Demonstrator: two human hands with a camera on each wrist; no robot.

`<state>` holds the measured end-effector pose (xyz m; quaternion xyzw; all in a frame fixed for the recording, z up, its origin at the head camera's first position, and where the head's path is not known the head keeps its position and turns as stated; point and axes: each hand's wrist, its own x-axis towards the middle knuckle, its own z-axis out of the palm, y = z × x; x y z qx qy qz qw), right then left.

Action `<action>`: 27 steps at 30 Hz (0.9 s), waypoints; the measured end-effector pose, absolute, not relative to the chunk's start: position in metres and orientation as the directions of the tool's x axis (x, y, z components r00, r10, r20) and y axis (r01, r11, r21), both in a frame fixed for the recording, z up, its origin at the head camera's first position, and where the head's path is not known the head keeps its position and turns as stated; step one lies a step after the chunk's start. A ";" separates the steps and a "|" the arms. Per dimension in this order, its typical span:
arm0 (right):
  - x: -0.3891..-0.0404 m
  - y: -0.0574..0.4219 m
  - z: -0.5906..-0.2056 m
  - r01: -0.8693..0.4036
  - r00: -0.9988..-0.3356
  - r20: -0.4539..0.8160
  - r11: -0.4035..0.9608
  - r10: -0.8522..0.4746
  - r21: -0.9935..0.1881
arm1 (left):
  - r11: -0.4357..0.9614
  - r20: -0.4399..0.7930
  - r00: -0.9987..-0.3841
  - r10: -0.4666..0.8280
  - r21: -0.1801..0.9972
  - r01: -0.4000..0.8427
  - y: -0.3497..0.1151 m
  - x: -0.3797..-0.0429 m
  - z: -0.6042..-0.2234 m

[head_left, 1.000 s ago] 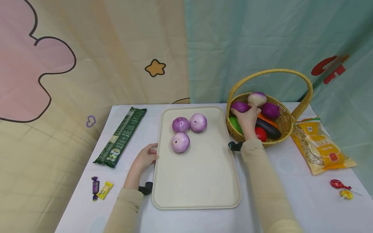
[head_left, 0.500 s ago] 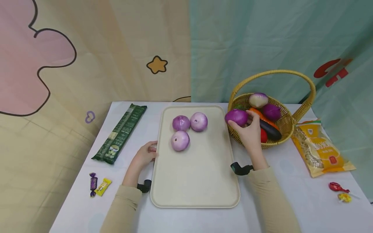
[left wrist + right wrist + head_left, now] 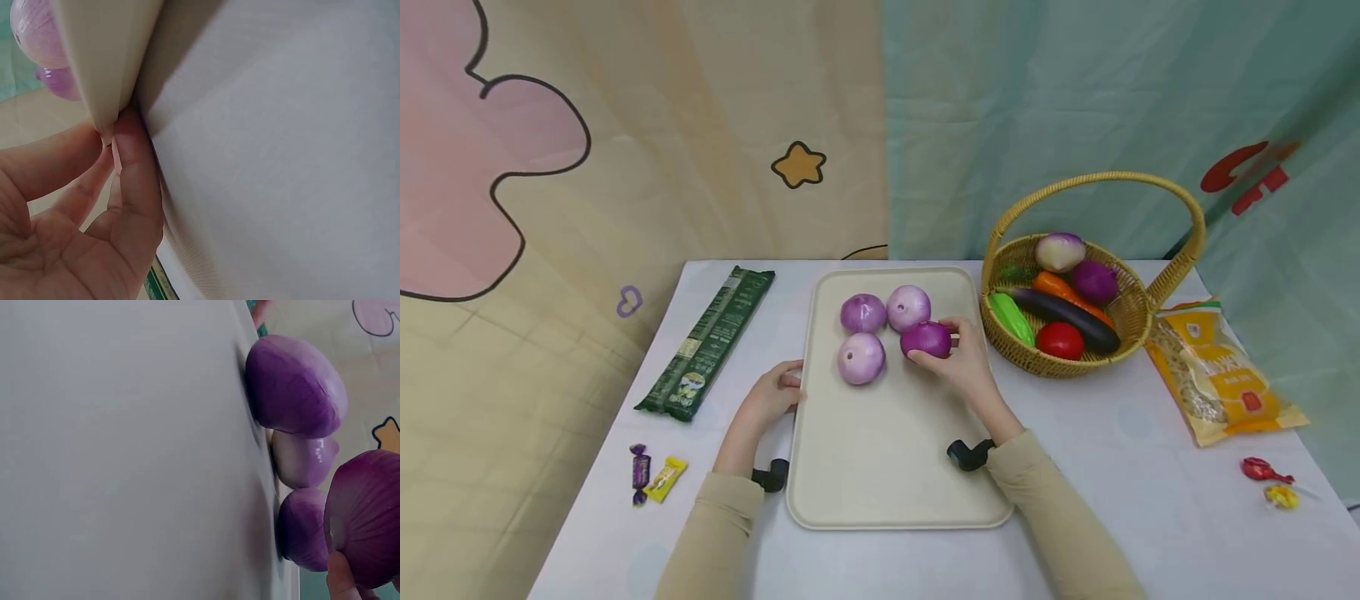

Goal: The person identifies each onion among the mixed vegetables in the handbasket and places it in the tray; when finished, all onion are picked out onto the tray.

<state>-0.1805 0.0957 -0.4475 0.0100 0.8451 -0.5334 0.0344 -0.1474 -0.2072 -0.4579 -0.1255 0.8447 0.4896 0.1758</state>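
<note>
My right hand (image 3: 972, 367) holds a dark purple onion (image 3: 925, 340) between thumb and fingers over the cream tray (image 3: 895, 450). The right wrist view shows this onion (image 3: 369, 519) raised off the tray surface. Three paler purple onions rest together at the tray's far left part: one shiny onion (image 3: 863, 313), one beside it (image 3: 908, 307) and one nearer me (image 3: 861, 358). My left hand (image 3: 769, 398) pinches the tray's left edge; in the left wrist view the thumb lies on one side of the rim (image 3: 100, 62) and fingers on the other.
Right of the tray stands a handled wicker basket (image 3: 1037, 364) with an eggplant (image 3: 1078, 323), a tomato (image 3: 1060, 341) and other vegetables. A yellow food bag (image 3: 1232, 375) and lollipops (image 3: 1262, 469) lie further right. Leftward are a long green packet (image 3: 711, 346) and two candies (image 3: 640, 475).
My right hand has taken the dark purple onion out of the basket and carried it left over the tray, near the other onions. The left hand stays at the tray edge.
</note>
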 end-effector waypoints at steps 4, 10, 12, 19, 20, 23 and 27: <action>-0.184 0.084 -0.456 0.006 -0.997 -0.043 0.485 -0.065 -0.874 | 0.487 -0.418 -0.907 -0.048 0.783 -0.387 -0.207 -0.147 -0.457; -0.184 0.076 -0.464 0.001 -0.994 -0.051 0.471 -0.093 -0.882 | 0.488 -0.420 -0.907 -0.043 0.783 -0.386 -0.207 -0.146 -0.458; -0.184 0.075 -0.466 -0.008 -0.995 -0.042 0.476 -0.093 -0.879 | 0.491 -0.420 -0.907 -0.039 0.782 -0.384 -0.208 -0.146 -0.458; -0.180 0.080 -0.455 -0.007 -0.991 -0.057 0.481 -0.117 -0.877 | 0.492 -0.425 -0.904 -0.042 0.779 -0.389 -0.207 -0.146 -0.458; -0.179 0.082 -0.451 -0.001 -0.991 -0.063 0.478 -0.118 -0.878 | 0.492 -0.425 -0.904 -0.041 0.779 -0.389 -0.207 -0.146 -0.458; -0.178 0.094 -0.436 -0.008 -0.992 -0.051 0.467 -0.114 -0.884 | 0.494 -0.426 -0.904 -0.036 0.779 -0.387 -0.207 -0.146 -0.457; -0.181 0.119 -0.407 -0.048 -0.996 0.014 0.433 -0.083 -0.900 | 0.501 -0.424 -0.905 -0.035 0.776 -0.383 -0.207 -0.146 -0.455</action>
